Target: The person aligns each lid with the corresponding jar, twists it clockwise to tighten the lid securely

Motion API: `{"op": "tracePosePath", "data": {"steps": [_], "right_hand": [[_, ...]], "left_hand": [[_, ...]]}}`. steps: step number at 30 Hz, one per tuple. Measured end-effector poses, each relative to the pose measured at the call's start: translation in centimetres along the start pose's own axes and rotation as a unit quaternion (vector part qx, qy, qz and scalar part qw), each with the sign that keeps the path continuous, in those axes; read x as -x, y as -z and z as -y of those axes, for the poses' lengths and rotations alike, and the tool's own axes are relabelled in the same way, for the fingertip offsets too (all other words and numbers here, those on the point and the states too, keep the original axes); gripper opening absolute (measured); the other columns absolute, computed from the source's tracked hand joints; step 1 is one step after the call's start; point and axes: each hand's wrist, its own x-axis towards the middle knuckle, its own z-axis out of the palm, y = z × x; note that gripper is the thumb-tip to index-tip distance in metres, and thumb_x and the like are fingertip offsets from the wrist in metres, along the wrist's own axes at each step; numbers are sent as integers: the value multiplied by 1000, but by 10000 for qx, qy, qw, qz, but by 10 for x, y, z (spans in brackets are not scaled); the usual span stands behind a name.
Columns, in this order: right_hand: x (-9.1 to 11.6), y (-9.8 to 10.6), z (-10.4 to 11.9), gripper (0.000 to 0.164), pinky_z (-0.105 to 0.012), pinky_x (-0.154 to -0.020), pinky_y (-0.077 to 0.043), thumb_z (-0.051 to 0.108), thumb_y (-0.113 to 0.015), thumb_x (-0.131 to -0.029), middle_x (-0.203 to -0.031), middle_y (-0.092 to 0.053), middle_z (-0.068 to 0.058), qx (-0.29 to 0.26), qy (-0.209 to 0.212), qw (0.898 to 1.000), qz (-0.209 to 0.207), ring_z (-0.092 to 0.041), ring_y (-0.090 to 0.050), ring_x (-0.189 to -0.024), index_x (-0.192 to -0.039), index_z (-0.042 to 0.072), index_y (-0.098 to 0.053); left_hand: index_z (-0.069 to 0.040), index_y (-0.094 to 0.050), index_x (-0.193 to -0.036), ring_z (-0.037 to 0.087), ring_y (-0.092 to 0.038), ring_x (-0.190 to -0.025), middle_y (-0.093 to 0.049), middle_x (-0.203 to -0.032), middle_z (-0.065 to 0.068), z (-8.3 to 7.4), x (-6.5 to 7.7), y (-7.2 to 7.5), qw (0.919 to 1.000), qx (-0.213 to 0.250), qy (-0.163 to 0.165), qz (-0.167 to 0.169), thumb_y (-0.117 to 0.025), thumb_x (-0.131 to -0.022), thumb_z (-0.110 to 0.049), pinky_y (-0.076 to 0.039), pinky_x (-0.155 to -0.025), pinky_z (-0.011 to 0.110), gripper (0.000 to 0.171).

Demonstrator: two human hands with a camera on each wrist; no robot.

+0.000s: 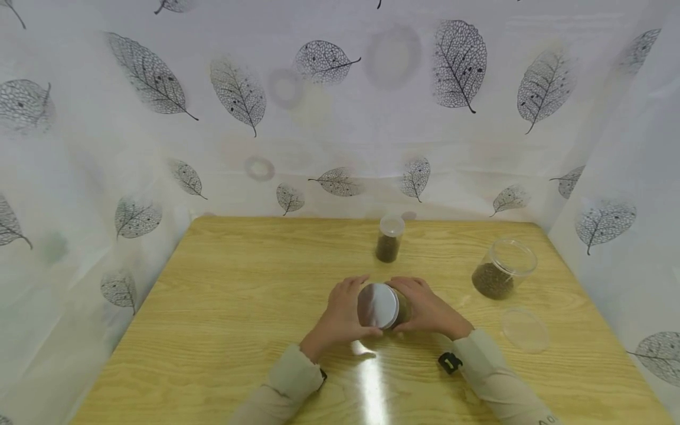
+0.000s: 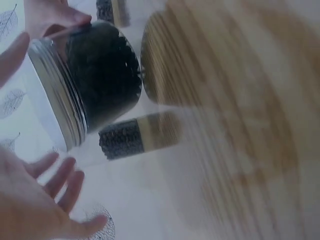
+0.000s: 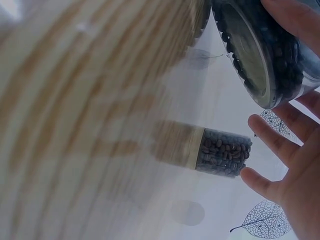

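Note:
A clear jar (image 1: pixel 404 310) of dark coffee beans with a silver lid (image 1: pixel 378 306) is between my two hands, tilted so the lid leans left and the underside shows in the right wrist view. My right hand (image 1: pixel 427 308) grips the jar's body, its thumb (image 3: pixel 300 22) on one side and fingers on the other. Around the lid's left side my left hand (image 1: pixel 342 313) is spread. In the left wrist view its fingers (image 2: pixel 62 180) look straight and apart from the lid. Beyond the hands a small bean jar (image 1: pixel 388 245) stands upright.
To the right stands a wide clear jar (image 1: pixel 494 278) part-filled with beans, its top apparently uncovered. A clear disc (image 1: pixel 525 330), perhaps a lid, lies in front of it. The wooden table (image 1: pixel 239 307) meets a leaf-patterned curtain (image 1: pixel 340 136) at the back and sides.

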Motion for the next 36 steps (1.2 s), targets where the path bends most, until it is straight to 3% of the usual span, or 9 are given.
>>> {"op": "tracePosePath", "data": {"steps": [6,9,17,28,33,36], "right_hand": [[1,0,0,94,-56,-104,-31,31,-91,-53,-133,-53,-14,51,18,10000,-5,-33,-47,-124,-132,4,-48],[0,0,-1,95,-56,-104,-31,30,-91,-53,-134,-52,-16,49,4,10000,2,-34,-47,-124,-133,3,-47],[0,-1,-2,94,-56,-104,-31,30,-91,-52,-132,-54,-10,-93,-28,10000,21,-31,-48,-124,-132,7,-48],[-2,2,-2,93,-56,-104,-29,30,-92,-52,-130,-55,-6,-280,-59,9995,108,-29,-47,-124,-131,10,-48],[-2,1,-2,93,-56,-104,-30,29,-92,-51,-130,-55,-6,-281,-14,9996,55,-29,-48,-123,-131,9,-49],[-2,0,-3,93,-56,-102,-32,29,-92,-50,-129,-56,-6,-228,39,9997,5,-30,-49,-121,-130,9,-49]], "left_hand": [[-8,-42,-130,27,-44,-115,-49,-119,8,-13,6,-7,9939,-605,781,-490,-79,-61,-59,-34,-104,48,93],[-7,-46,-124,25,-47,-110,-51,-113,7,-16,8,-10,9911,-784,900,-594,-77,-60,-63,-38,-100,45,90],[-9,-46,-123,23,-49,-106,-52,-113,6,-13,8,-10,9932,-725,628,-662,-82,-58,-55,-40,-97,45,87],[-14,-41,-136,27,-43,-118,-48,-128,6,2,0,2,9998,-62,-180,34,-88,-61,-33,-35,-101,50,90],[-12,-37,-139,28,-41,-121,-45,-133,6,5,-1,3,9994,90,-282,168,-87,-63,-32,-33,-102,52,94],[-9,-34,-141,31,-40,-123,-44,-134,10,2,2,1,9996,191,-152,119,-86,-63,-36,-32,-102,54,98]]}}
